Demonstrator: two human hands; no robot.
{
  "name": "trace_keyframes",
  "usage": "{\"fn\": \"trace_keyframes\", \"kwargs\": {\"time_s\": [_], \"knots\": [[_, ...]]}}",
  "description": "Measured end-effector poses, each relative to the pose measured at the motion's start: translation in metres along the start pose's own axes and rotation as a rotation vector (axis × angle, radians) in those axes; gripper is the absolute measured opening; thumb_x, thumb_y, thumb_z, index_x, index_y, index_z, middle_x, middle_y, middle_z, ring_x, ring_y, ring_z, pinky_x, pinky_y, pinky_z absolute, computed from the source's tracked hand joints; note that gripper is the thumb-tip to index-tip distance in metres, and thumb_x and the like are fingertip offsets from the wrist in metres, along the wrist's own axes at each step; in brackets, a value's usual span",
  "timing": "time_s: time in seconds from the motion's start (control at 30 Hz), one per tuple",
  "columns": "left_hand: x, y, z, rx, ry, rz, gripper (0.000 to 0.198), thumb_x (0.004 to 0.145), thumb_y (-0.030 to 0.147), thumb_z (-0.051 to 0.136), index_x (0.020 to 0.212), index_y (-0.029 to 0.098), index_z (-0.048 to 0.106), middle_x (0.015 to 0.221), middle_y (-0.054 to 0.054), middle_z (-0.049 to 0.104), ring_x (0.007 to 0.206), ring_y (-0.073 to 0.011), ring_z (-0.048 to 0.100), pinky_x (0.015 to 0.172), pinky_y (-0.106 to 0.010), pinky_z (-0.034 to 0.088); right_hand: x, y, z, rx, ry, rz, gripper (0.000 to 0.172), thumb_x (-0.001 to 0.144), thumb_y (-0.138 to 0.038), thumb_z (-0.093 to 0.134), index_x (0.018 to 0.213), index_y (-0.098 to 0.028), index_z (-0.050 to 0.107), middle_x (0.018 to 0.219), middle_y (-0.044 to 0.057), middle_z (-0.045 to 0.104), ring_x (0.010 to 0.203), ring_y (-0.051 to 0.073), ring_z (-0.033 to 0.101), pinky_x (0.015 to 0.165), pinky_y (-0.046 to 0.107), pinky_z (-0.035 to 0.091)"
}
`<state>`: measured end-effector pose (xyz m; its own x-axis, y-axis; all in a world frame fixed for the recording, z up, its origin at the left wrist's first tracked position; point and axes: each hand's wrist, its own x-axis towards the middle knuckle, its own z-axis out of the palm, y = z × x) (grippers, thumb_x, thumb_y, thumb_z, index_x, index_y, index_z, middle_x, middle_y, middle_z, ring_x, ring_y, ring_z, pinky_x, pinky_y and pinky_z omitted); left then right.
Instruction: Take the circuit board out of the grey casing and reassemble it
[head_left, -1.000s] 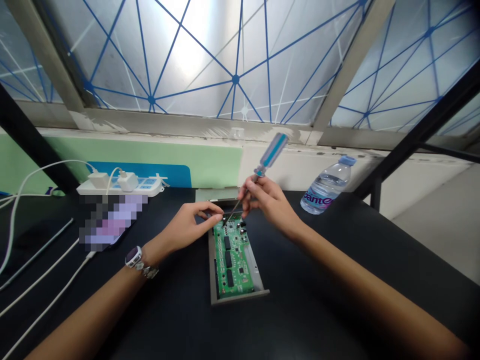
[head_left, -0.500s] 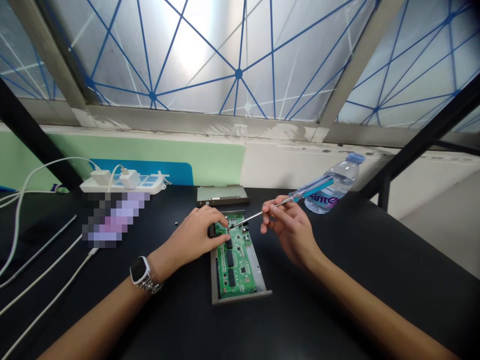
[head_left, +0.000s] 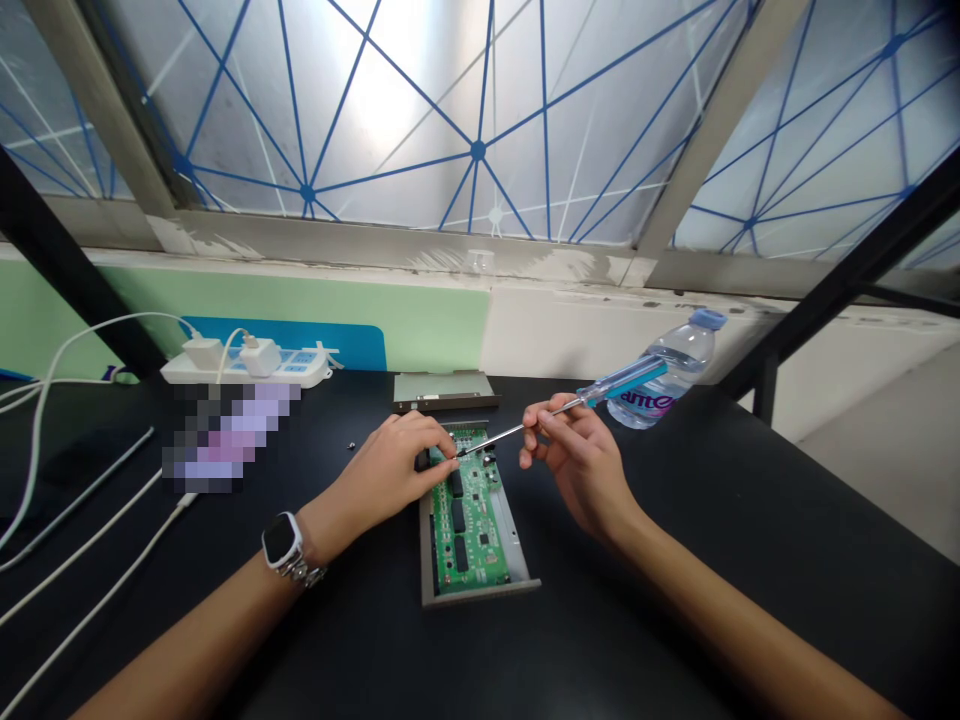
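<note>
black tabletop point(head_left: 585, 640) flanks the metal tray point(head_left: 484, 594)'s long edges, green circuit board point(head_left: 480, 512) inside. right hand point(head_left: 581, 455) pinches the clear-handled screwdriver point(head_left: 622, 382) by its slim shaft; left hand point(head_left: 394, 460) curls at the tip, thumb and forefinger nearly meeting, hold unclear.

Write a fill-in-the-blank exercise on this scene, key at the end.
1. The right hand holds a ____.
2. The ____ wrist wears a watch.
3. The circuit board is mainly ____ in colour.
4. In this view, the bottle stands to the ____ of the circuit board.
Missing words: screwdriver; left; green; right.
</note>
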<state>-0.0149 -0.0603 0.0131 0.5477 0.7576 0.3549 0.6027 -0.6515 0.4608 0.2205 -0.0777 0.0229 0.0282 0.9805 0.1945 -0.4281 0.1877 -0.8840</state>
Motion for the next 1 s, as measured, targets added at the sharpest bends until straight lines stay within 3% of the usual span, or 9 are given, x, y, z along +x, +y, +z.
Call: {"fn": "trace_keyframes", "kwargs": {"time_s": [0.47,1.0], "knots": [[-0.0003,0.0004,-0.0017,-0.054,0.059,-0.061,0.014,0.089,0.03,0.067,0.102,0.025,0.067,0.104,-0.003,0.072,0.096,-0.0219,0.065,0.088,-0.04,0.048,0.0028,-0.003,0.0,0.034,0.047,-0.006,0.022,0.08,-0.018,0.073,0.086,-0.023,0.052,0.08,-0.001,0.064,0.064,0.015,0.055,0.052,0.028,0.051],[0.0002,0.0069,-0.0032,-0.246,0.107,-0.073,0.008,0.09,0.022,0.061,0.091,0.021,0.069,0.09,-0.001,0.073,0.083,-0.016,0.067,0.078,-0.031,0.052,0.0032,-0.0024,0.0004,0.081,0.086,0.043,0.022,0.078,-0.017,0.073,0.084,-0.022,0.052,0.079,0.0,0.065,0.063,0.015,0.054,0.052,0.027,0.05]]}}
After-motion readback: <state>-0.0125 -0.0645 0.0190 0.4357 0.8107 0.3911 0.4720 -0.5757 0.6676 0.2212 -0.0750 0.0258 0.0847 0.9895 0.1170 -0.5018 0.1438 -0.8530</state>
